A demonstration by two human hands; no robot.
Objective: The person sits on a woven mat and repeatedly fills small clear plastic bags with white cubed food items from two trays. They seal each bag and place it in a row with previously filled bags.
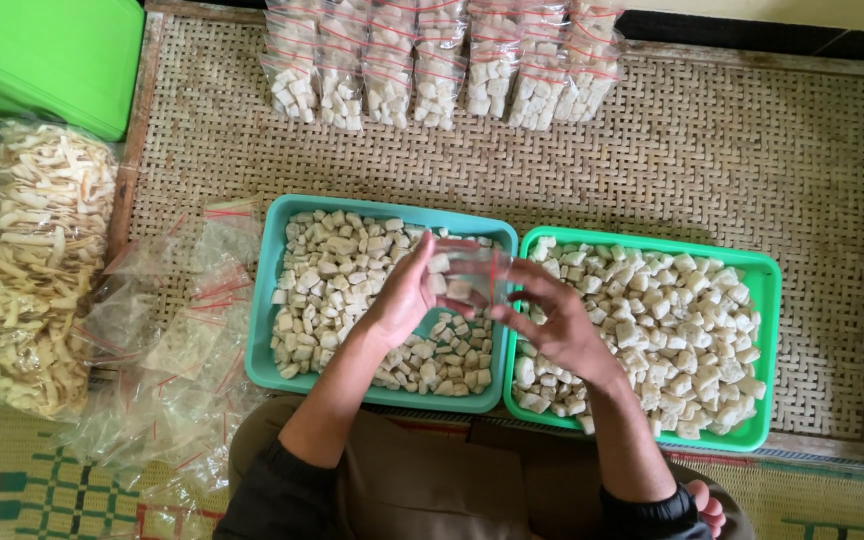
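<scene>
Clear small bag (474, 272) pinched open between both hands: left hand (407, 295) feeding pale cubes in, right hand (552, 325) gripping the bag's edge. Filling step, by the look; next calls for more cubes, then sealing. Beneath, teal tray (262, 330) and green tray (764, 345), both heaped with cubes. Left, empty bags (167, 370). Farther off on the woven mat (712, 150), filled bags (432, 70) in a row.

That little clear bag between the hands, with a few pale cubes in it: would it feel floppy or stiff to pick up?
Probably floppy: the small clear bag looks thin, like the limp, crumpled empty bags piled beside the teal tray. Likely light too, since it seems to hold only a few pale cubes. It may sag or spill unless both hands, left and right, keep it open.
</scene>
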